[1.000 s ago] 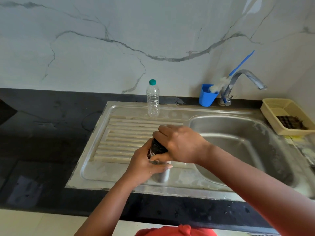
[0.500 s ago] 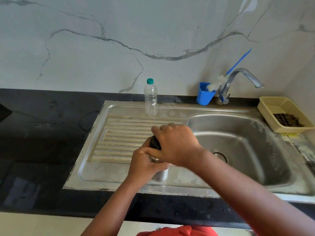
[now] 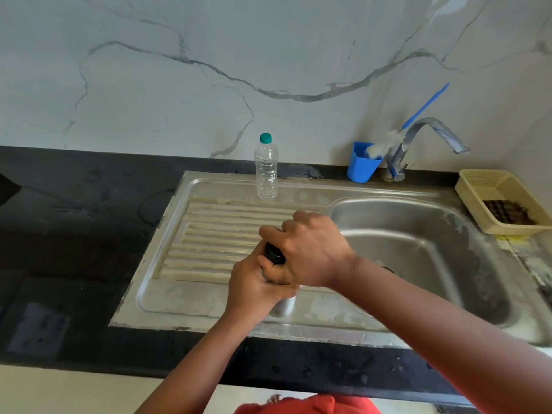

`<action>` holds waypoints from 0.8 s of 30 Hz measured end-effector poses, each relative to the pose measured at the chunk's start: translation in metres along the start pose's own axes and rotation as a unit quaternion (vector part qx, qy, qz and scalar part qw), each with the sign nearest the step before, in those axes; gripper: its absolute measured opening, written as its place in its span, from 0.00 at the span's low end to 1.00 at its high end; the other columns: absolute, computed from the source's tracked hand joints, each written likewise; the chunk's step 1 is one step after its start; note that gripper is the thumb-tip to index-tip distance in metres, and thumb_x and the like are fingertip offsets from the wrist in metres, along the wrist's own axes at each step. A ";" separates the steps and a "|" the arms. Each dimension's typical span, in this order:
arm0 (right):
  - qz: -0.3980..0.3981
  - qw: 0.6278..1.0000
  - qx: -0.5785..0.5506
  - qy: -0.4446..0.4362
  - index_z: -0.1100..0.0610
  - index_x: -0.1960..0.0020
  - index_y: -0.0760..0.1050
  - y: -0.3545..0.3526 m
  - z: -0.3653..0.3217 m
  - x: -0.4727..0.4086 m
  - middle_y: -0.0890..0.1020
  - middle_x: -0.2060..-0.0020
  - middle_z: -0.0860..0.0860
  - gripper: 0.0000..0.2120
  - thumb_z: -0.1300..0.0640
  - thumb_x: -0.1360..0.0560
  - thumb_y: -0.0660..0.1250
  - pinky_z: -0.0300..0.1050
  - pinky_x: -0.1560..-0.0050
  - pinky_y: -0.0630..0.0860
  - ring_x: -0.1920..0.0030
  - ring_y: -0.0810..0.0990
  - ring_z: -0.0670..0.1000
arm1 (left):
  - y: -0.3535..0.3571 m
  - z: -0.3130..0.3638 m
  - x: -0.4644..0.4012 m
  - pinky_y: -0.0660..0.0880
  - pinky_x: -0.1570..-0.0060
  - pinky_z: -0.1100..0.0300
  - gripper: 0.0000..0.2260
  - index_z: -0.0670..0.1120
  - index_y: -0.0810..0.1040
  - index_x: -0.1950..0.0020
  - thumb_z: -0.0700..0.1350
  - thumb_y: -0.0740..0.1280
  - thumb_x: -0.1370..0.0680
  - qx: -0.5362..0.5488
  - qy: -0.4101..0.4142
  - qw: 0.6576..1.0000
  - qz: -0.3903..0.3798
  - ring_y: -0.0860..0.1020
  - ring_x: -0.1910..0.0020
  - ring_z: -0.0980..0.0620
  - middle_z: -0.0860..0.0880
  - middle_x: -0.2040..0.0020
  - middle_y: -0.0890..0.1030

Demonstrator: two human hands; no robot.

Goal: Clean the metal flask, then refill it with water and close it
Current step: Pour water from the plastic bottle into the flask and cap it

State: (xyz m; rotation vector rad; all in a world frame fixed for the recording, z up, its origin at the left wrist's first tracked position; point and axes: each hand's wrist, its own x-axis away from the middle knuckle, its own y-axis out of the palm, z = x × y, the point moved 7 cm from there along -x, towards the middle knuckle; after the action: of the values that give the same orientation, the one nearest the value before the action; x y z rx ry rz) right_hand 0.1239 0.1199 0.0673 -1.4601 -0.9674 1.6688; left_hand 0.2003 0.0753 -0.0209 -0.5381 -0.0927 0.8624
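Note:
The metal flask (image 3: 282, 306) stands upright on the steel draining board (image 3: 185, 282), just left of the sink basin. Only its silver lower part shows below my hands. My left hand (image 3: 254, 288) grips the flask body from the left. My right hand (image 3: 307, 252) comes over from the right and grips the black cap (image 3: 273, 253) on top of the flask; most of the cap is hidden under the fingers.
A clear plastic bottle (image 3: 265, 168) with a green cap stands at the back of the draining board. A blue cup (image 3: 362, 165) with a bottle brush (image 3: 385, 143) sits beside the tap (image 3: 430, 135). The sink basin (image 3: 424, 252) lies right; a yellow tray (image 3: 501, 198) sits far right.
Both hands stay on the flask and cap. My right hand has turned a little on the cap, and its fingers sit further round it.

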 end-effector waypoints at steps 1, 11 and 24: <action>-0.001 0.999 0.015 0.046 0.55 0.65 0.73 0.000 -0.001 0.002 0.72 0.79 0.51 0.19 0.40 0.29 0.58 0.39 0.76 0.64 0.78 0.71 0.54 | 0.001 0.000 0.000 0.78 0.67 0.56 0.21 0.61 0.73 0.55 0.52 0.80 0.41 0.000 -0.004 1.000 0.004 0.81 0.65 0.60 0.60 0.63 0.82; -0.190 0.945 -0.030 0.263 0.51 0.52 0.65 0.000 0.016 0.012 0.72 0.69 0.49 0.33 0.21 0.31 0.49 0.45 0.66 0.72 0.63 0.76 0.54 | 0.007 0.004 0.001 0.80 0.60 0.58 0.23 0.61 0.74 0.48 0.52 0.81 0.36 0.031 -0.018 0.998 -0.051 0.82 0.59 0.61 0.59 0.58 0.83; -0.261 0.833 -0.289 0.392 0.50 0.35 0.69 0.117 0.089 0.081 0.75 0.45 0.50 0.28 0.59 0.31 0.74 0.44 0.44 0.73 0.46 0.76 0.53 | 0.002 -0.059 -0.028 0.75 0.37 0.54 0.40 0.51 0.77 0.34 0.79 0.52 0.30 0.193 -0.144 0.968 -0.070 0.80 0.39 0.54 0.54 0.42 0.84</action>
State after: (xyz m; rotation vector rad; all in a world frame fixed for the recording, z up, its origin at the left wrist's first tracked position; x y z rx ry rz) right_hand 0.0228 0.1288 -0.0666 -1.8032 -1.2563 0.2864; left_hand 0.1972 0.0309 -0.0692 -0.0371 -0.2200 0.7911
